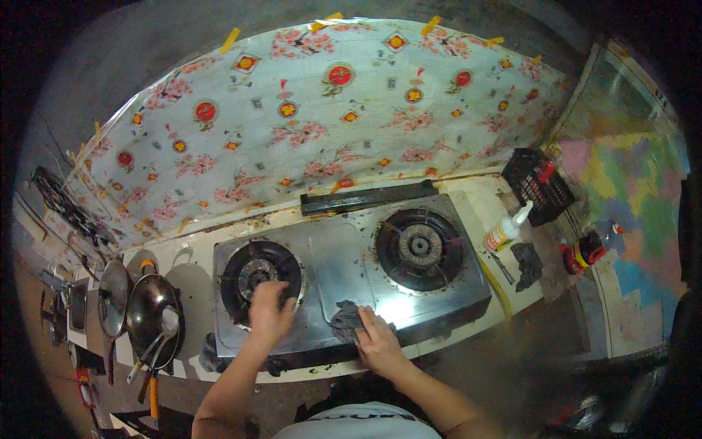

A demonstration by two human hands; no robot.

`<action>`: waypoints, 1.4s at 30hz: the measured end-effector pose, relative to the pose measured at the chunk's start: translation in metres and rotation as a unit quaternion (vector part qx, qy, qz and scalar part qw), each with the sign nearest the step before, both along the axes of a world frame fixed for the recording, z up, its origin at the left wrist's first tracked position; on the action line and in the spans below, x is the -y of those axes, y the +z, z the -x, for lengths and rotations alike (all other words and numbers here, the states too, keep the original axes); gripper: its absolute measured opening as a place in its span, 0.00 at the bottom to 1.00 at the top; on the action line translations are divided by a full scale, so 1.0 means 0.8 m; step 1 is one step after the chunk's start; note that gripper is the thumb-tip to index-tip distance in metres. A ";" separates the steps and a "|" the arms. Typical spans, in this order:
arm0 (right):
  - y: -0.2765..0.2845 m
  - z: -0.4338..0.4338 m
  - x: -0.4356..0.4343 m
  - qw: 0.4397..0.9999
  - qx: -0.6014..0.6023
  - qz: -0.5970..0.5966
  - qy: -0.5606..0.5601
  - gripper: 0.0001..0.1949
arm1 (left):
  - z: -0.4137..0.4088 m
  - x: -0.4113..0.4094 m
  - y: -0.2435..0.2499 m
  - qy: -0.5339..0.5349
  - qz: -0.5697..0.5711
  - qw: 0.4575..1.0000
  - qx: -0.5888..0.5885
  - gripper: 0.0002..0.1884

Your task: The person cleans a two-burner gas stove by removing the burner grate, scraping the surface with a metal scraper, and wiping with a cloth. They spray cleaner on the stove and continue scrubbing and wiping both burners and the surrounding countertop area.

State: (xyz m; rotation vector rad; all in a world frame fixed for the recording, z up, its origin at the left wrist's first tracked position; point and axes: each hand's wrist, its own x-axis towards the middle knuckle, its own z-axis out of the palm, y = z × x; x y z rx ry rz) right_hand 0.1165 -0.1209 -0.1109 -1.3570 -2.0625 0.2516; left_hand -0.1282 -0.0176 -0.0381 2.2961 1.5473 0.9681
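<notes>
A stainless steel two-burner gas stove (334,252) stands on the counter before me. My left hand (271,315) is over the front of the left burner (236,274), its fingers bent and blurred by motion. Whether it holds anything there is unclear. My right hand (377,339) presses a crumpled dark grey cloth (346,317) onto the stove's front middle, fingers lying on its right side. The right burner (420,245) is uncovered, with its pan support in place. Small dark crumbs and grease spots lie around both burners.
Left of the stove are a wok (145,307) with utensils and a glass lid (113,299). To the right stand a spray bottle (507,228), a second dark cloth (526,266), a black plastic basket (537,186) and a dark bottle (584,252). Patterned sheeting (329,120) covers the wall.
</notes>
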 end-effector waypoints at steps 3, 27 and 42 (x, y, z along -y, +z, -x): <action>0.007 -0.001 -0.005 0.995 0.045 0.071 0.055 0.20 | -0.098 -0.025 -0.002 -0.191 0.042 0.979 -0.057 0.17; 0.002 0.011 -0.067 0.986 0.120 0.057 0.104 0.16 | -0.229 -0.144 0.090 -0.138 0.209 0.967 0.050 0.11; -0.028 -0.299 -0.059 0.966 0.184 -0.061 -0.173 0.14 | 0.031 -0.017 0.109 0.103 0.239 0.911 0.321 0.08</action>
